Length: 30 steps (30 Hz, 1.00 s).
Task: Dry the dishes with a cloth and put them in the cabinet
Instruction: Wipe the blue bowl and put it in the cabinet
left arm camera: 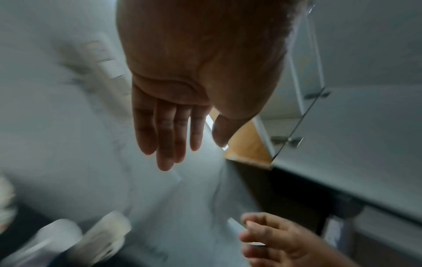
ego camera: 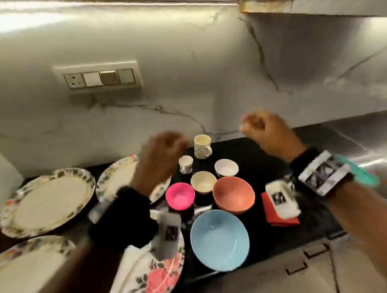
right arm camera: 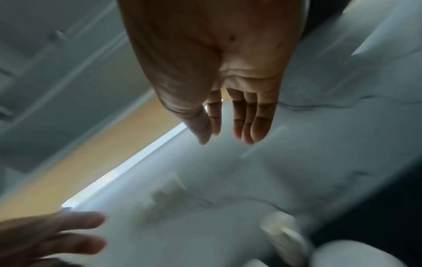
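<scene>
ceramic crowds round the blue bowl (ego camera: 219, 240); your left hand (ego camera: 160, 156) and right hand (ego camera: 264, 132), relaxed and empty, could clip the mug (ego camera: 202, 146) behind it.

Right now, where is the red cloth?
In the head view the red cloth lies folded on the dark counter at the right, just right of the orange bowl, partly hidden by the right wrist's camera.

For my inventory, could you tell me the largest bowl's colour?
Light blue: the largest bowl shows best in the head view.
</scene>
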### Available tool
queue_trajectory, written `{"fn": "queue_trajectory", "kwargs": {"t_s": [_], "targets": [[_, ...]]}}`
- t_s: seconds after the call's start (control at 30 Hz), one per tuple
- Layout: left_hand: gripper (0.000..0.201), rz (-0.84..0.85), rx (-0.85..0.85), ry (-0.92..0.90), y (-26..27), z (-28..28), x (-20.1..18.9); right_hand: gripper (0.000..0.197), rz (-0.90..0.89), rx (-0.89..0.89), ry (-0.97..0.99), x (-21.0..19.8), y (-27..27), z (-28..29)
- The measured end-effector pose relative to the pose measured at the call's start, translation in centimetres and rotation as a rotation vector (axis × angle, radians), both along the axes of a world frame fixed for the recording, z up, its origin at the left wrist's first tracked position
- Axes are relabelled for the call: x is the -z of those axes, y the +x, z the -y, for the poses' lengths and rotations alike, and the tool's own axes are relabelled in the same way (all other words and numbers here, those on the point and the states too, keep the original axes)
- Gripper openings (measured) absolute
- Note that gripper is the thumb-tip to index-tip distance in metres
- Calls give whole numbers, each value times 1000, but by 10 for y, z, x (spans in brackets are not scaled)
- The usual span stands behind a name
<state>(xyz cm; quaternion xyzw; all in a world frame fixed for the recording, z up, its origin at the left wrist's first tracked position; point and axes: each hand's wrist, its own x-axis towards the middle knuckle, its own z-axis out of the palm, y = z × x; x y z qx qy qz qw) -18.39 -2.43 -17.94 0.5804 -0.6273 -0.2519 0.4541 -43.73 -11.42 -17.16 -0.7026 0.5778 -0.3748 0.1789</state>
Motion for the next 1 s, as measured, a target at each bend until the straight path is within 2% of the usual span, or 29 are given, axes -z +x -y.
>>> {"fn": "queue_trajectory", "kwargs": {"t_s": [0.07,0.13,0.2,0.3,0.37,0.43,0.5,0.6,0.77,0.83,0.9,1.0], "targets": [[24,195,-31,219,-14,-6,77,22,-206,83,176,88,-38,-11],[26,381,-38,357,-29,-7,134,31,-306,198,357,144,-71,-6],[31,528,-14,494,-41,-10,174,48,-412,272,474,184,-95,1],[37,678,-10,613,-57,-2,209,60,-509,241,638,219,-113,3],[37,739,-13,679,-64,1,219,57,-543,213,662,231,-112,0],[32,773,-34,719,-69,5,227,62,-632,218,667,243,-111,-4],[27,780,-70,748,-70,5,230,60,-697,232,647,252,-109,-7],[25,741,-109,803,-68,2,228,47,-683,237,573,262,-114,-12],[26,535,-92,876,-68,-4,221,29,-706,165,465,263,-125,-30],[30,461,-87,891,-70,-12,212,22,-561,145,475,252,-130,-37],[30,385,-107,883,-71,-22,202,22,-339,172,489,232,-135,-41],[23,209,-149,832,-71,-40,188,24,-80,141,378,186,-131,-56]]}}
